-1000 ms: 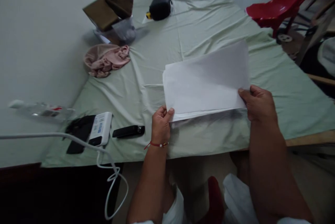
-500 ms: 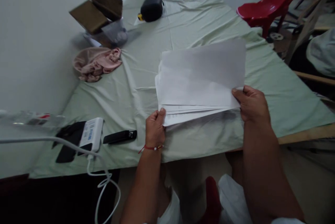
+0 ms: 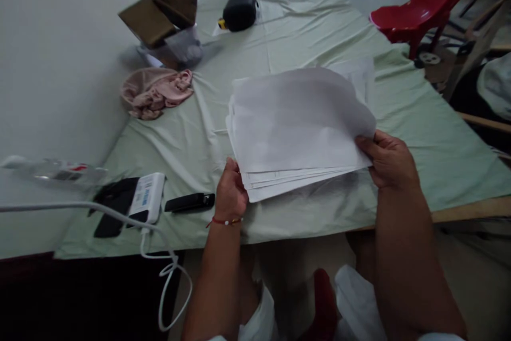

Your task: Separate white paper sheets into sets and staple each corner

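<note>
A loose stack of white paper sheets (image 3: 295, 123) is held over the table, its lower edges fanned out unevenly. My right hand (image 3: 393, 157) pinches the stack's right side, thumb on top and fingers curled beneath. The top sheet bows upward near that thumb, baring a printed sheet under it at the upper right. At the lower left corner, my left hand (image 3: 231, 192), with a red string bracelet at the wrist, is closed against the paper edges; its thumb lies along the left edge and its fingertips are partly hidden. Left of this hand lies a black stapler (image 3: 189, 202).
A green cloth (image 3: 423, 160) covers the table. Along the left are a white power bank (image 3: 148, 197) with a cable, a dark phone (image 3: 109, 224), a clear bottle (image 3: 59, 171), pink fabric (image 3: 159, 93) and a cardboard box (image 3: 149, 22). A black case (image 3: 239, 11) stands farther back; a red chair (image 3: 415, 16) is at right.
My left thumb has slid off the top of the sheets to their left edge. The stack has shifted slightly left and down, and its top sheet now curls up at the right.
</note>
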Demonstrator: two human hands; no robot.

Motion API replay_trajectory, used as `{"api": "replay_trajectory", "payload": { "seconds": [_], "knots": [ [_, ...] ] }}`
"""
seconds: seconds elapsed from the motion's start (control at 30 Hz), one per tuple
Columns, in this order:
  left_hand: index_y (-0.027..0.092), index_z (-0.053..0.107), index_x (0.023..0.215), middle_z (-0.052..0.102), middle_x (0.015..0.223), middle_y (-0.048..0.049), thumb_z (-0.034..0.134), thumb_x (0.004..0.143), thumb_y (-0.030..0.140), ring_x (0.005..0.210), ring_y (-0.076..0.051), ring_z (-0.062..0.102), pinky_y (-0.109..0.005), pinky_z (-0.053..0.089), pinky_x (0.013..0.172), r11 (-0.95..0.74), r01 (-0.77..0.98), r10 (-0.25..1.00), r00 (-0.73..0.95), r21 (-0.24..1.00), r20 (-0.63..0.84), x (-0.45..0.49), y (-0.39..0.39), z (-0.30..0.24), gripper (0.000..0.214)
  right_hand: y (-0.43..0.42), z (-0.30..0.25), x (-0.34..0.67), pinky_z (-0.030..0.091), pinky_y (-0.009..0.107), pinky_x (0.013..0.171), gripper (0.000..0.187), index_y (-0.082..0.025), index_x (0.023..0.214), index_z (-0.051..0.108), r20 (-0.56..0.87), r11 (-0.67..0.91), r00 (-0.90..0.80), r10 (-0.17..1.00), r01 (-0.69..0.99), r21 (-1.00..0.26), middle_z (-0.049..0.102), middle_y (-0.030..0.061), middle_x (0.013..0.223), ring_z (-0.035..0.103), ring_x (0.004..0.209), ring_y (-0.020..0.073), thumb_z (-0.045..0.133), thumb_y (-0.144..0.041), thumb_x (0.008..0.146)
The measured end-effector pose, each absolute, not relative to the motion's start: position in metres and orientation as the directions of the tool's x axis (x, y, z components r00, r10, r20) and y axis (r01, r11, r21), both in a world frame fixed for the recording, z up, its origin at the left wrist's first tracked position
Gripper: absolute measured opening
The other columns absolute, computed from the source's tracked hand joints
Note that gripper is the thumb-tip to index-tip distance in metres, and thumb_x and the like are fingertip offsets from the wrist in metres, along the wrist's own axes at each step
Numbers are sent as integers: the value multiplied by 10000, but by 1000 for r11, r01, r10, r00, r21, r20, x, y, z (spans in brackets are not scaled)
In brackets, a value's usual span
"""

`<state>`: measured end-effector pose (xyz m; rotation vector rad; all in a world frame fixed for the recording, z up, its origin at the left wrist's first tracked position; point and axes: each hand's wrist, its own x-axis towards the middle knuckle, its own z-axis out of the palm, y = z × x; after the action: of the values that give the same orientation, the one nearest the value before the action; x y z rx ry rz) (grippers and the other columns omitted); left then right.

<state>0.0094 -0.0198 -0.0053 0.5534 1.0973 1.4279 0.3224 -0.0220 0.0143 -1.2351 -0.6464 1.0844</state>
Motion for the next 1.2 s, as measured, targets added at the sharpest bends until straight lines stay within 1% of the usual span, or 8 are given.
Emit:
{"api": "replay_trajectory", "payload": {
  "seconds": [0.13, 0.3, 0.53, 0.73, 0.87, 0.97, 1.07, 1.2],
  "knots": [
    [162, 792, 958, 836, 954, -98, 980, 642, 502, 1099, -308, 772, -423, 609, 1002, 132, -425, 939, -235, 895, -250, 7, -21, -2, 501, -27, 17, 322, 546, 303, 676, 232, -278, 817, 790, -135, -71, 276, 952, -228, -971, 740, -20, 764, 647, 729, 177, 896, -362, 629],
    [172, 783, 973, 835, 943, -82, 1022, 548, 458, 1026, -281, 782, -396, 609, 965, 88, -322, 957, -236, 943, -170, -2, -24, 5, 566, -30, 17, 326, 544, 301, 692, 210, -256, 868, 792, -166, -142, 137, 976, -172, -975, 760, -18, 805, 651, 724, 167, 870, -303, 679],
    [225, 758, 854, 806, 861, -29, 1016, 558, 364, 924, -204, 752, -322, 570, 960, -46, -217, 967, -254, 975, -11, -9, -28, 8, 417, -28, 19, 318, 598, 343, 780, 396, -257, 979, 802, -99, -64, 145, 984, -230, -971, 807, 2, 963, 713, 838, 195, 932, -291, 607],
    [244, 774, 860, 813, 940, -31, 961, 558, 271, 1072, -234, 734, -365, 530, 1052, -186, -207, 944, -310, 960, 116, -11, -30, 14, 357, -33, 15, 311, 628, 439, 850, 302, -254, 894, 804, -40, 4, 214, 976, -199, -980, 810, 19, 941, 738, 860, 230, 958, -346, 651],
    [248, 767, 824, 786, 874, -15, 906, 540, 224, 1029, -236, 722, -379, 540, 1010, -239, -173, 919, -358, 955, 166, -20, -30, 13, 317, -38, 19, 313, 617, 388, 872, 292, -282, 900, 815, 47, 79, 265, 963, -110, -991, 804, 13, 978, 738, 942, 227, 969, -298, 652],
    [231, 698, 672, 719, 722, 12, 895, 498, 192, 845, -196, 693, -341, 549, 925, -222, -141, 918, -364, 965, 158, -27, -28, 6, 265, -40, 28, 316, 607, 334, 788, 317, -297, 914, 820, 20, 12, 207, 978, 37, -999, 790, 2, 928, 713, 875, 217, 978, -324, 640],
    [226, 706, 707, 732, 765, -3, 914, 534, 204, 851, -203, 685, -342, 545, 938, -137, -25, 946, -302, 990, 123, -32, -25, 1, 272, -38, 33, 315, 595, 332, 723, 222, -296, 771, 803, -6, -15, 73, 997, 130, -991, 749, -5, 774, 662, 760, 210, 964, -396, 654],
    [229, 747, 802, 782, 859, -46, 937, 604, 266, 929, -251, 701, -383, 537, 1003, -21, 122, 974, -220, 992, 48, -35, -19, -3, 276, -35, 22, 313, 620, 382, 809, 202, -313, 799, 828, -9, -10, 160, 987, 5, -1000, 802, 2, 884, 704, 827, 226, 961, -400, 673]
  ]
}}
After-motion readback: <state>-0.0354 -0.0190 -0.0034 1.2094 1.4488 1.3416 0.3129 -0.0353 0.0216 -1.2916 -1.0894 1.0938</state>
